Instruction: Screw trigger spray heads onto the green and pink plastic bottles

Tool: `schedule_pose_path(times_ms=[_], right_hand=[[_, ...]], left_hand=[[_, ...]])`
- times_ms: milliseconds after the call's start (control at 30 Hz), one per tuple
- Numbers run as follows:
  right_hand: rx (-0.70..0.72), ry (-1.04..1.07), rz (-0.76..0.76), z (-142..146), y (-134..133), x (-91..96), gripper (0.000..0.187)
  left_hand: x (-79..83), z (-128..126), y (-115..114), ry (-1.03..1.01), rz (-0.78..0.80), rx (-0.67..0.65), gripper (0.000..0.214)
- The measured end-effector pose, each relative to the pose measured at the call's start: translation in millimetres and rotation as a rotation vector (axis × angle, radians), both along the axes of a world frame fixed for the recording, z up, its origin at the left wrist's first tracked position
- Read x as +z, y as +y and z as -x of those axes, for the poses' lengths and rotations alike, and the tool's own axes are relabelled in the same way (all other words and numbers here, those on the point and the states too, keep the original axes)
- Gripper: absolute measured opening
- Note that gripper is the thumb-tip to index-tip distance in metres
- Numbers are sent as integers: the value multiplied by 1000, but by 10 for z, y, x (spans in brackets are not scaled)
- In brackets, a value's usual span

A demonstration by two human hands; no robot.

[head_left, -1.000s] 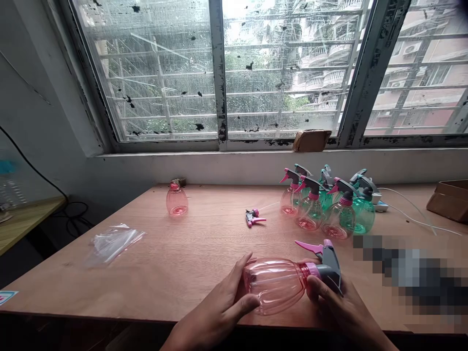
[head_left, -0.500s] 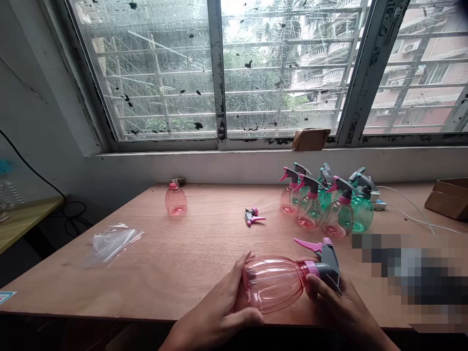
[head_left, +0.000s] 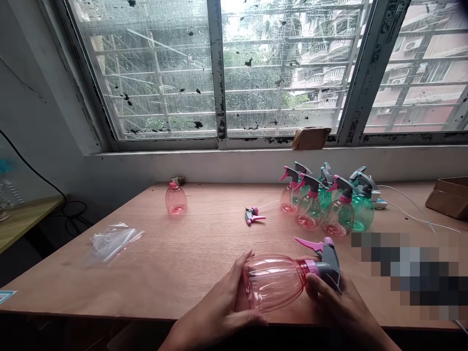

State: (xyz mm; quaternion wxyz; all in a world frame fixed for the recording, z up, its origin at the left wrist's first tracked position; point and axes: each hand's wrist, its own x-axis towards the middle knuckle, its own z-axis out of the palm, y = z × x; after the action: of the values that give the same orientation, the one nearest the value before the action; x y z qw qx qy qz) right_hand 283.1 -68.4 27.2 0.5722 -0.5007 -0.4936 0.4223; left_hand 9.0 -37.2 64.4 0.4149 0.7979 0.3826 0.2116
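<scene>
A clear pink spray bottle [head_left: 274,282] lies on its side in my two hands, just above the table's front edge. My left hand [head_left: 223,297] cups its base, thumb below and fingers behind. My right hand [head_left: 332,297] is closed round the neck, where the pink collar of the grey-and-pink trigger head [head_left: 329,263] sits on the bottle. The trigger points up and to the left. Farther back lies a loose spray head [head_left: 252,215] with a thin tube. An open-necked pink bottle [head_left: 176,200] stands at the back left.
Several pink and green spray bottles [head_left: 338,212] stand grouped at the back right. A clear plastic bag [head_left: 115,241] lies at the left. A brown box [head_left: 448,199] and white cables are at the far right. A blurred patch covers something at the right front.
Almost nothing differs. Both hands keep their hold on the pink spray bottle, and my left thumb has shifted very slightly to the right along its underside.
</scene>
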Motion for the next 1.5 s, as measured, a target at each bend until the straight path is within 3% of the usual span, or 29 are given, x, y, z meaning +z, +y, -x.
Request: schedule_pose_path(times_ms=[233, 533, 733, 933, 1100, 1267, 1500], right_hand=[[7, -4, 0, -8, 5, -26, 49], [-4, 43, 7, 5, -6, -14, 50], [-44, 108, 58, 53, -22, 41, 51], [-65, 134, 61, 75, -32, 62, 52], [-50, 153, 37, 69, -31, 43, 50], [-37, 145, 41, 57, -23, 31, 50], [-37, 151, 60, 68, -32, 56, 51]], left_hand=[[-23, 32, 22, -28, 11, -47, 101], [13, 1, -8, -7, -4, -6, 114], [30, 13, -7, -73, -1, -21, 69], [5, -5, -25, 5, 4, 18, 110], [-2, 3, -9, 15, -11, -11, 115], [20, 22, -2, -30, 2, -31, 73], [8, -12, -14, 17, 11, 24, 108]])
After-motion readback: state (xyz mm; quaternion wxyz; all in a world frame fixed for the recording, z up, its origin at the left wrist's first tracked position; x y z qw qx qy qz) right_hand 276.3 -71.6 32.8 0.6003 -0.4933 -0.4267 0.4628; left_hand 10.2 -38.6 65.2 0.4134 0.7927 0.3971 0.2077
